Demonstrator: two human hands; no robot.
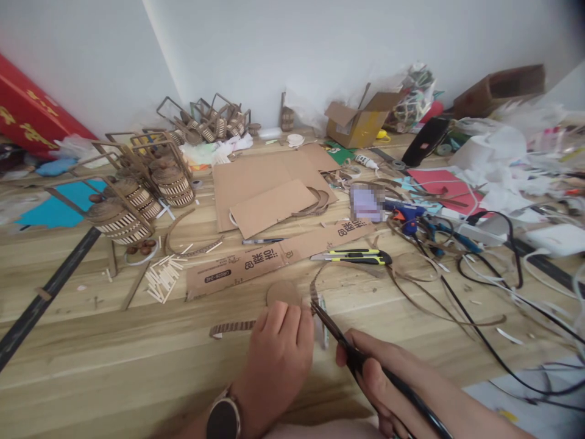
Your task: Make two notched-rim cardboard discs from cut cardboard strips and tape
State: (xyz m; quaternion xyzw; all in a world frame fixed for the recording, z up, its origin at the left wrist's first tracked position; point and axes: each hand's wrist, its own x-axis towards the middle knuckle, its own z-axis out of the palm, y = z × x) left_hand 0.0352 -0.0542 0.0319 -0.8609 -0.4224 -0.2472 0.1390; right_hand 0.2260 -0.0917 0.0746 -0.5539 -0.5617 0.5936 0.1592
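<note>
Nearest, the left hand (280, 347), wearing a watch (223, 419), is curling its fingers and pinching a round cardboard disc (284, 292) low over the wooden surface (114, 360). Just beside it, the right hand (379, 381) is gripping black scissors (331, 323), fingers pressed around the handles and blades pointing at the disc's right edge. A corrugated strip (231, 328) is lying just left of the hand. Farther off, a utility knife (356, 257) and a printed cardboard strip (274, 259) are lying flat. Beyond them, cardboard baskets (132, 204) are standing at the left.

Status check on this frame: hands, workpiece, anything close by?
Left hand shut on cardboard disc. Right hand holds black scissors, tips beside the disc. Corrugated strip lying left of it, utility knife beyond.
</note>
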